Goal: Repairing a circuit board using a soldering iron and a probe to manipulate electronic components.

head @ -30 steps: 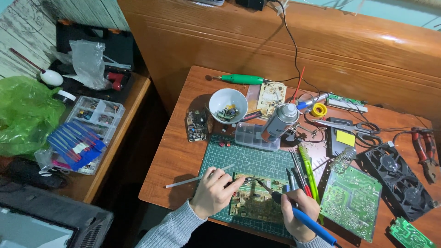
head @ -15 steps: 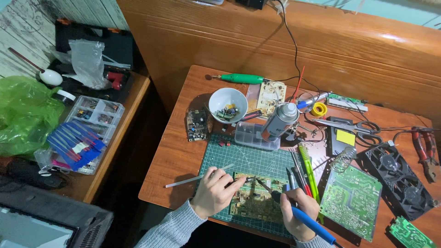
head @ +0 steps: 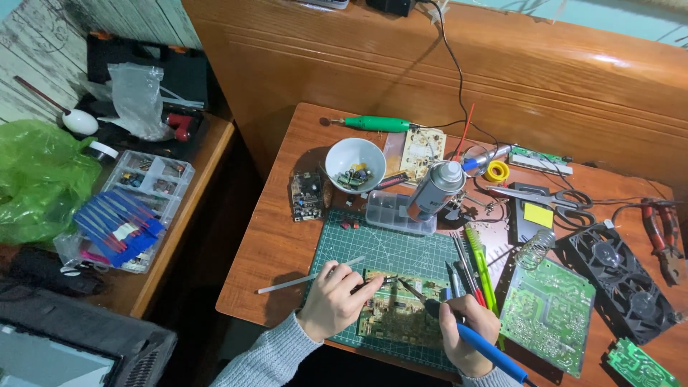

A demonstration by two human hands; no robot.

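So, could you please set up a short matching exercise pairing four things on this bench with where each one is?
Things:
1. blue-handled soldering iron
2. white bowl
3. scissors
4. brown circuit board

Places:
a. far side of the table, holding small parts
b. on the green cutting mat, between the two hands
c. in the right hand
d. right of the spray can, beside a yellow note

Pairs: 1-c, 2-a, 3-d, 4-b

A green-brown circuit board (head: 400,314) lies flat on the mat, a blue-handled soldering iron (head: 466,335) touching it.
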